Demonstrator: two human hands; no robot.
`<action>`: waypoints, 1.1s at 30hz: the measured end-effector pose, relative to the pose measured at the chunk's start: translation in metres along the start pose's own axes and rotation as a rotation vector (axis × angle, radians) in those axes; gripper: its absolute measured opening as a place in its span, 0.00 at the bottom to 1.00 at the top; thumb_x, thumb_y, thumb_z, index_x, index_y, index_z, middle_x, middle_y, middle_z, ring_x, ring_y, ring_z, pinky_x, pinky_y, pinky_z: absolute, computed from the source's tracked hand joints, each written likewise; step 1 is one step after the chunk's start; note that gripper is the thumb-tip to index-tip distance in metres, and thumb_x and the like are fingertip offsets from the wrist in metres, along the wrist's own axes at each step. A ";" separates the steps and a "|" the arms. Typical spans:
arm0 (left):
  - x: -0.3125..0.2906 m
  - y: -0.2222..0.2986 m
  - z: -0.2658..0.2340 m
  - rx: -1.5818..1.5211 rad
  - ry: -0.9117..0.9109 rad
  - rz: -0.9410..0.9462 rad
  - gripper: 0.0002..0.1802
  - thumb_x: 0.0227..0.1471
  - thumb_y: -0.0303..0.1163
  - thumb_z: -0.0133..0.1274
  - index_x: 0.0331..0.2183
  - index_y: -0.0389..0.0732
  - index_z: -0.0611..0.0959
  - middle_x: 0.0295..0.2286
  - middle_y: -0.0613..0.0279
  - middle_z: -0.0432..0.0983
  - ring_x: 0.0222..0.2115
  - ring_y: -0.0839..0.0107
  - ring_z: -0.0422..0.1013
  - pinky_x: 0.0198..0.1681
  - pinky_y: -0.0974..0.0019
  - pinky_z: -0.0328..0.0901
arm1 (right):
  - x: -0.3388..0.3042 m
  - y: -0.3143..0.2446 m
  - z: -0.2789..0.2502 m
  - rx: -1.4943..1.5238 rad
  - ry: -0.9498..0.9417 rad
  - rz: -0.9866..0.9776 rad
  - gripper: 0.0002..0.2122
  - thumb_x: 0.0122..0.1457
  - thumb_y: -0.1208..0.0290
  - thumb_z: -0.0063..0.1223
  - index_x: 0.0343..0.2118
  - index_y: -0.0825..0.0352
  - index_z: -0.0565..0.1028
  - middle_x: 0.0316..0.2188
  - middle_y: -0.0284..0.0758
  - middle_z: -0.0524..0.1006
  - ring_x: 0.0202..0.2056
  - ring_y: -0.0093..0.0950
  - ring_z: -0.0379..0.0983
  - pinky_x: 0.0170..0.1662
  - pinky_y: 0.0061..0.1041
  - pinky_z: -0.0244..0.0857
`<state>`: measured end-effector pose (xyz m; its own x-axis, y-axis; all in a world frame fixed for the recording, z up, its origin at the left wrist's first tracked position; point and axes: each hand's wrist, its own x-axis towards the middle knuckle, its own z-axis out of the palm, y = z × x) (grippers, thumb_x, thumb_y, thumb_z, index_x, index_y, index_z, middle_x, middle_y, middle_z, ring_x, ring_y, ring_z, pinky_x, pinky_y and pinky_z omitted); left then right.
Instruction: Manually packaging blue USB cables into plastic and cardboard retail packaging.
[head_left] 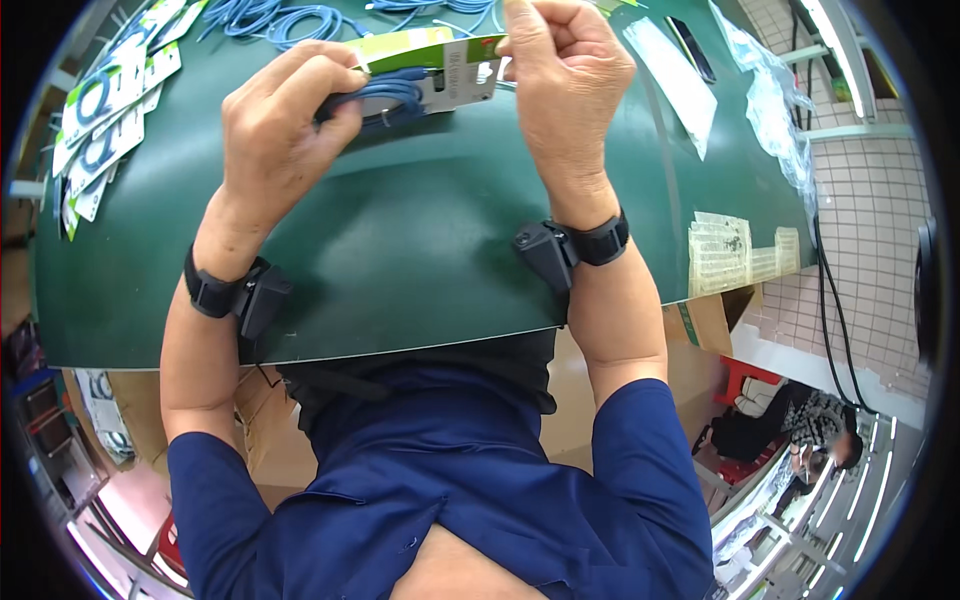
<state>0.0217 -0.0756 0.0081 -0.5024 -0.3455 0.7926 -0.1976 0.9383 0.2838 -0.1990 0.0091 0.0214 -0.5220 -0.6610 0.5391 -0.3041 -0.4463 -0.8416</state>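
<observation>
Above the far part of the table, a coiled blue cable (398,92) lies against a green and white packaging card (460,82). My left hand (280,130) is closed around the left end of the coil, with its thumb below and its fingers over the card's edge. A small tie shows near those fingertips. At the card's right end, my right hand (572,80) pinches the corner between thumb and fingers. What lies inside the right hand's curled fingers is hidden. Both wrists wear black straps with small dark devices.
Carded cables (110,115) lie overlapping at the left of the green table (400,240). Loose blue cable coils (290,22) sit at the far edge. A white strip (672,85), a dark phone (690,48) and clear plastic (775,100) lie right. Another person sits at lower right.
</observation>
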 end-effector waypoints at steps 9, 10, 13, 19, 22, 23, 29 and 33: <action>-0.005 -0.002 0.017 0.119 0.091 -0.074 0.10 0.44 0.21 0.64 0.32 0.40 0.82 0.32 0.60 0.82 0.30 0.59 0.80 0.31 0.60 0.74 | -0.002 0.016 -0.004 -0.155 0.089 -0.026 0.07 0.67 0.69 0.65 0.37 0.69 0.82 0.24 0.29 0.82 0.23 0.13 0.73 0.26 0.14 0.65; -0.006 -0.007 0.017 0.123 0.133 -0.060 0.10 0.44 0.23 0.65 0.31 0.42 0.82 0.31 0.63 0.81 0.29 0.58 0.79 0.29 0.58 0.73 | -0.002 0.019 -0.001 -0.149 0.091 -0.033 0.07 0.67 0.69 0.65 0.37 0.68 0.82 0.24 0.29 0.82 0.23 0.13 0.73 0.26 0.14 0.65; -0.005 -0.009 0.017 0.118 0.179 -0.046 0.10 0.43 0.25 0.66 0.30 0.43 0.81 0.29 0.64 0.79 0.29 0.57 0.78 0.28 0.56 0.72 | 0.001 0.023 0.003 -0.139 0.095 -0.039 0.07 0.67 0.70 0.66 0.36 0.69 0.82 0.23 0.29 0.81 0.23 0.13 0.73 0.26 0.14 0.65; 0.001 -0.008 0.006 0.159 0.118 -0.002 0.11 0.41 0.24 0.67 0.29 0.43 0.80 0.30 0.61 0.80 0.31 0.56 0.79 0.31 0.56 0.74 | 0.008 -0.003 -0.003 -0.249 0.054 -0.020 0.07 0.65 0.72 0.66 0.34 0.70 0.80 0.22 0.28 0.80 0.22 0.14 0.73 0.27 0.17 0.68; -0.003 -0.006 0.009 0.068 0.129 0.034 0.12 0.40 0.21 0.65 0.29 0.41 0.80 0.32 0.59 0.82 0.33 0.55 0.80 0.34 0.57 0.74 | 0.006 -0.005 -0.017 -0.118 0.044 0.098 0.06 0.67 0.73 0.64 0.37 0.70 0.81 0.25 0.28 0.80 0.27 0.16 0.75 0.34 0.17 0.70; -0.006 -0.002 0.003 0.075 0.085 0.000 0.12 0.40 0.20 0.65 0.29 0.41 0.81 0.33 0.60 0.83 0.32 0.56 0.80 0.34 0.57 0.75 | 0.009 -0.013 -0.021 -0.124 0.048 0.079 0.06 0.67 0.73 0.64 0.37 0.70 0.81 0.25 0.28 0.80 0.27 0.16 0.75 0.34 0.17 0.70; -0.003 0.009 0.001 -0.143 -0.096 -0.137 0.11 0.40 0.20 0.64 0.30 0.39 0.82 0.32 0.59 0.83 0.30 0.56 0.80 0.34 0.58 0.74 | 0.007 -0.025 -0.026 -0.177 -0.138 -0.077 0.06 0.66 0.75 0.64 0.40 0.72 0.81 0.31 0.30 0.82 0.33 0.17 0.77 0.39 0.18 0.72; -0.002 0.012 0.007 -0.273 -0.196 -0.261 0.11 0.41 0.20 0.65 0.31 0.38 0.82 0.31 0.56 0.83 0.29 0.55 0.80 0.34 0.58 0.74 | 0.012 -0.034 -0.025 -0.245 -0.362 -0.034 0.06 0.63 0.77 0.66 0.40 0.73 0.82 0.33 0.31 0.83 0.35 0.19 0.79 0.41 0.19 0.73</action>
<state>0.0144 -0.0633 0.0059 -0.6212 -0.5429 0.5651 -0.1219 0.7793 0.6147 -0.2150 0.0311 0.0558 -0.2086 -0.8366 0.5066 -0.5189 -0.3444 -0.7824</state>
